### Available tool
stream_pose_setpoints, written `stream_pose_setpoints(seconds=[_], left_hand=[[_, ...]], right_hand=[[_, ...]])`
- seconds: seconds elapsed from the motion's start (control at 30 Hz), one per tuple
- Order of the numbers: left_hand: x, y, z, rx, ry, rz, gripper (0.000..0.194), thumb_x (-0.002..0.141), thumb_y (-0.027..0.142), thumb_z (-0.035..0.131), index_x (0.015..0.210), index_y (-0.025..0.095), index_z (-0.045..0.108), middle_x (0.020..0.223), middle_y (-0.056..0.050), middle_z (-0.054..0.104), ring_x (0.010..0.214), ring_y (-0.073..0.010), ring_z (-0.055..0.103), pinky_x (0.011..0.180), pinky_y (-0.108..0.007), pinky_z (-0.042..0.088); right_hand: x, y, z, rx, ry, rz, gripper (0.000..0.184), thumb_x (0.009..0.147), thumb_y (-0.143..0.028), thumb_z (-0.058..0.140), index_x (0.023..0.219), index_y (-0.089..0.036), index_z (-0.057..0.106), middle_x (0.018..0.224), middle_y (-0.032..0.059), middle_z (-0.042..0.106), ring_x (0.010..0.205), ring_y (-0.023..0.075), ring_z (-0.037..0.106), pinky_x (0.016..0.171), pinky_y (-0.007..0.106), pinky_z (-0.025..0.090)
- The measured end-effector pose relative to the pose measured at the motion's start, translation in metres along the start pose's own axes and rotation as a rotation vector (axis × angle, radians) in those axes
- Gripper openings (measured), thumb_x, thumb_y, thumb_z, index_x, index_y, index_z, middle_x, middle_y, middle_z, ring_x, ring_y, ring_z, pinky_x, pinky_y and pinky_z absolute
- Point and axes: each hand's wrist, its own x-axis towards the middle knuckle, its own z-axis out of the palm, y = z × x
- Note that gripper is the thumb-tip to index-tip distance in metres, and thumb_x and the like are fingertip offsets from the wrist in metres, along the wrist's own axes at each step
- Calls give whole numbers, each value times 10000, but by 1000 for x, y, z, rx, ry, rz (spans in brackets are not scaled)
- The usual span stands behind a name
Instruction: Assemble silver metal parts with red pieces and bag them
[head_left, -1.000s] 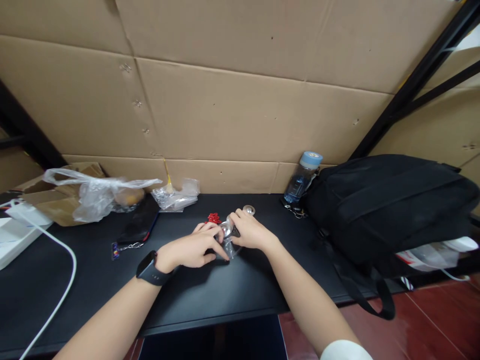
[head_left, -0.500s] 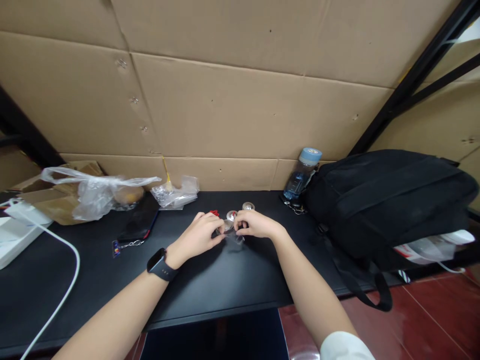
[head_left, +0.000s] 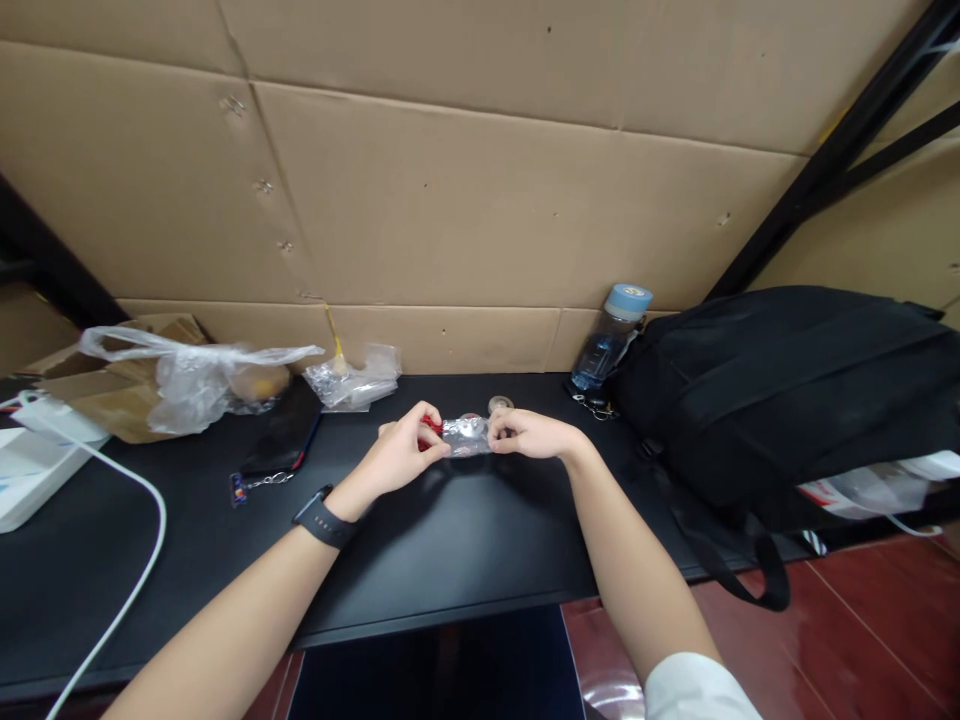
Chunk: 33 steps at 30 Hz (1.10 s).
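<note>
A small clear plastic bag [head_left: 469,440] is stretched between my two hands, just above the black desk. My left hand [head_left: 409,445] pinches its left edge between thumb and fingers. At the opposite edge, my right hand [head_left: 525,434] grips the plastic with its fingertips. Behind the bag, partly seen through it, sits a small round shiny piece [head_left: 471,422]. Another round silvery piece [head_left: 500,404] lies just beyond my right fingers. Something red [head_left: 429,432] shows behind my left fingers, mostly hidden by them.
Crumpled clear bags [head_left: 356,380] lie at the back left, near a dark pouch [head_left: 281,435] with a keychain. A knotted plastic bag [head_left: 202,385] and a white cable [head_left: 154,520] are farther left. A water bottle [head_left: 609,335] stands beside a black backpack [head_left: 780,400] on the right.
My hands have drawn apart and the clear bag is now spread flat between them. A red thing has come into view behind my left fingers. The camera view has shifted slightly.
</note>
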Motion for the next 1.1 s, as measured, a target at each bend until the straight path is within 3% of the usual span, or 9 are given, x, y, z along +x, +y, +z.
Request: stream_pose_setpoints(seconds=[0.2,0.3,0.43,0.53,0.63,0.7,0.8,0.97,1.1], left_hand=[[-8,7,18,348,-10,40,98,907,224,555,990,272,578,904,23,747,981,-225,637,836,-363,311],[-12,8,27,499,23,113,205,955,210,474,1071,284,624,1059,-40,693,1078,-257,563,841,-391,307],[-12,9,30,579,45,143,264,1007,396,446,1159,272,623,1203,-98,616,1171,-303,484,872,-435,326],[-13,10,29,589,21,186,308,944,452,559,1176,257,613,1245,-112,607,1239,-336,435,912,-466,319],[-13,11,28,593,6,209,272,887,281,602,1156,238,613,1191,-105,644,1224,-317,456,921,-462,307],[-14,10,29,586,8,213,264,872,166,555,1119,232,622,1152,-95,667,1199,-292,483,912,-448,302],[-12,8,29,545,32,216,246,897,124,508,1073,234,641,1123,-86,695,1177,-273,511,898,-436,291],[-6,8,26,397,97,145,220,950,185,488,998,254,691,1043,-56,745,1110,-252,578,904,-425,287],[-2,9,22,214,95,50,163,881,256,595,992,270,714,1086,-25,765,1092,-254,641,973,-432,323]], right_hand=[[15,-2,21,-212,-75,194,247,836,-184,541,631,-139,671,624,22,607,603,135,515,623,250,379],[15,-10,27,-325,-63,343,244,844,-285,586,666,-153,688,680,55,648,619,158,560,586,258,363],[4,-20,21,-456,55,515,185,823,-363,663,816,-192,733,874,93,702,734,220,639,613,278,392],[-3,-24,16,-443,128,308,242,767,-288,748,1002,-233,725,1040,70,678,882,218,646,722,276,436],[-1,-23,19,-398,88,106,466,687,-298,853,1124,-254,697,1112,54,644,1005,220,616,793,267,443],[3,-21,25,-412,92,124,474,683,-320,865,1119,-243,696,1100,56,652,1006,230,614,767,268,437],[7,-18,30,-410,124,149,282,785,-222,758,1062,-227,707,1042,52,695,941,212,633,733,263,417],[4,-16,17,-234,122,66,192,897,-163,604,1020,-202,747,917,45,742,818,178,652,742,264,425],[3,-17,10,-40,210,95,177,904,-202,613,992,-174,765,911,55,761,815,181,678,754,266,459]])
